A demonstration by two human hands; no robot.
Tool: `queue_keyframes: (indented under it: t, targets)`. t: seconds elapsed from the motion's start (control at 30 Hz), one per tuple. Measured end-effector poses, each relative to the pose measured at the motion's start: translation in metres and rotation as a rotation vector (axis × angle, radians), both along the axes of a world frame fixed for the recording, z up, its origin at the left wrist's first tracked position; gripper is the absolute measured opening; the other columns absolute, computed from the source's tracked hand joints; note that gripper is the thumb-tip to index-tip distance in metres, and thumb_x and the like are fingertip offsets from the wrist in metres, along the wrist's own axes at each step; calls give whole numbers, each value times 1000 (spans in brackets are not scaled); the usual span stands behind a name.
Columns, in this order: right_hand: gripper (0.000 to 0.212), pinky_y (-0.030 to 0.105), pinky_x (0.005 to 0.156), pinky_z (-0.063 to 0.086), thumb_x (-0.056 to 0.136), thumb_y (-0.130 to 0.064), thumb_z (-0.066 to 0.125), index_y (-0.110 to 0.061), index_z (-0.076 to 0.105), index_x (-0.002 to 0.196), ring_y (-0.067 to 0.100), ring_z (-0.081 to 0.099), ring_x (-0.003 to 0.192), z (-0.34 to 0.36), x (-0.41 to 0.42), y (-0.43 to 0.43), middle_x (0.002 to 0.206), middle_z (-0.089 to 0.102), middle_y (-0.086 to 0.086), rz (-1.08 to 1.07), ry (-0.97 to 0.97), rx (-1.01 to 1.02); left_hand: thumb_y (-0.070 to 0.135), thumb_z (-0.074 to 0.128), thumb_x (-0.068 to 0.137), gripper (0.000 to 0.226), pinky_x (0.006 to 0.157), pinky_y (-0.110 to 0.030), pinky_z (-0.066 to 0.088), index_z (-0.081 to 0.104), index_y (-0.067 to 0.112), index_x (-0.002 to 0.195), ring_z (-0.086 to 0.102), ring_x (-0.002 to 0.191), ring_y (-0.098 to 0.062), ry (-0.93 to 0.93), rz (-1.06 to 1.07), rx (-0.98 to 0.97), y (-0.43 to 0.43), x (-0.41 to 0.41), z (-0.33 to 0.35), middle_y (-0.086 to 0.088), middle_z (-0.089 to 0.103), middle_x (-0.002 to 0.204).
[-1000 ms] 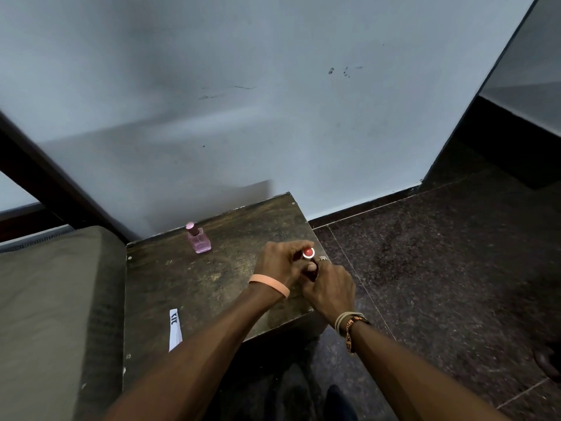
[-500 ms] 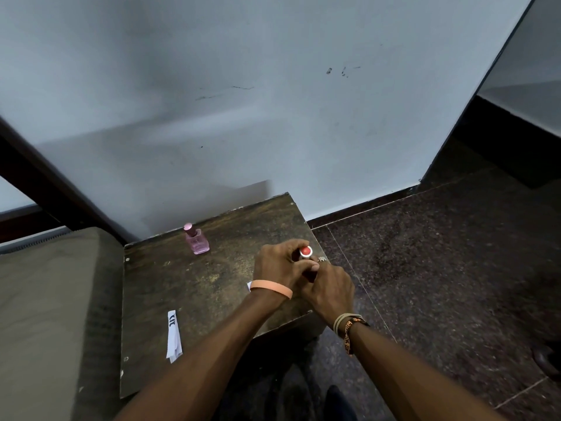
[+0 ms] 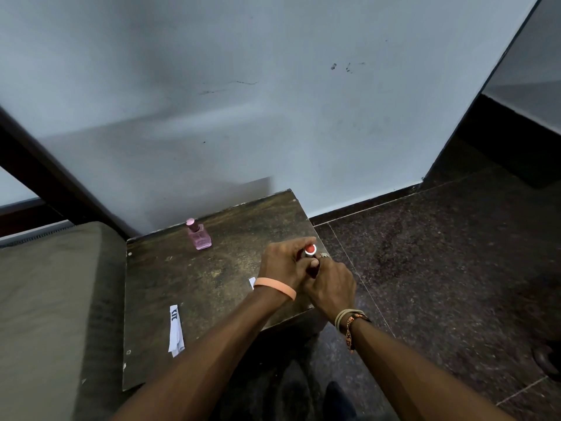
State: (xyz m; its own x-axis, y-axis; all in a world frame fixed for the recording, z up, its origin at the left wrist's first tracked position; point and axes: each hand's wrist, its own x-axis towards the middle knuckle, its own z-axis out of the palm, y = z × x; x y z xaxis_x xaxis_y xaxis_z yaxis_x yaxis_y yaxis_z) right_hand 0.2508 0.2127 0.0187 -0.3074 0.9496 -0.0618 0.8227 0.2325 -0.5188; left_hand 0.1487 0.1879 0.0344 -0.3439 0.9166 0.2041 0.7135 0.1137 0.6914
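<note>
Hardly anything has moved over the last second: both hands stay at the counter's (image 3: 212,278) right edge, and a small white scrap (image 3: 252,282) now shows on the counter beside the left wrist, where a second ago it was covered.

Seen from above, the left hand (image 3: 283,262) and the right hand (image 3: 331,284) meet over the counter's right edge, touching each other. Between them stands a lipstick (image 3: 310,250), roughly upright, with its red tip and silver collar showing at the top. The left grip is curled round the upper part of the tube. The right grip is wrapped round the dark lower part, with a ring (image 3: 324,254) on one finger.

A peach wristband (image 3: 274,285) circles the left wrist, and several bands (image 3: 349,320) circle the right.

Toward the counter's back edge, well apart from the hands, a pink glass bottle (image 3: 200,237) stands upright with its cap on. Near the counter's front left corner lies a white paper strip (image 3: 176,329) with dark lettering.

An olive cushion (image 3: 45,299) sits against the counter's left side. Dark speckled floor (image 3: 440,268) spreads out to the counter's right. A pale wall (image 3: 273,101) rises behind the counter.
</note>
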Motion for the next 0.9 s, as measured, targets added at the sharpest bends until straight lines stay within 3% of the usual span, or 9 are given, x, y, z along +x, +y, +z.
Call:
queue_keyframes:
  t: [0.07,0.13,0.23,0.3,0.47,0.67,0.9]
  targets:
    - [20,38,77,52,90,-38,59,-17,59,87,26,67,79,-1,0,0,82,69,4,4,7,3,1,72,74,49,90,-24,50,66,21,119,68,99,-18,12,-86,-53,2,-3,1,-5,72,109]
    - [22,36,78,52,88,-39,63,-17,61,92,25,67,81,-2,1,0,84,69,4,6,-3,9,0,71,76,42,86,-26,52,69,19,113,69,93,-19,30,-118,-67,3,-7,4,-4,73,105]
    - [26,34,78,50,89,-42,64,-17,63,96,25,68,85,-2,1,1,89,71,4,9,-22,24,12,78,71,28,77,-30,57,75,18,99,71,80,-18,19,-33,13,3,-8,2,-3,76,91]
    - [30,35,80,51,87,-45,65,-18,65,100,25,68,88,-3,1,1,91,72,4,-7,-16,23,23,84,64,32,73,-25,57,76,17,94,70,75,-13,-20,72,79,4,-8,1,-2,76,86]
    - [22,38,74,55,88,-43,64,-21,61,91,23,67,77,-10,-1,2,81,69,1,1,10,51,15,85,64,40,80,-34,58,74,15,102,71,83,-15,-31,70,33,2,-5,-5,-3,75,96]
    - [21,35,70,54,89,-38,65,-19,61,95,24,68,81,-11,2,8,88,69,2,42,10,-24,13,85,64,47,85,-31,56,71,18,109,68,92,-14,-55,56,4,3,-4,2,-1,73,105]
    - [43,41,83,56,76,-40,77,-24,56,111,25,67,99,-6,5,13,106,69,1,126,15,-183,8,84,64,48,86,-32,57,70,17,110,68,93,-12,-185,84,47,-1,-3,21,-1,73,106]
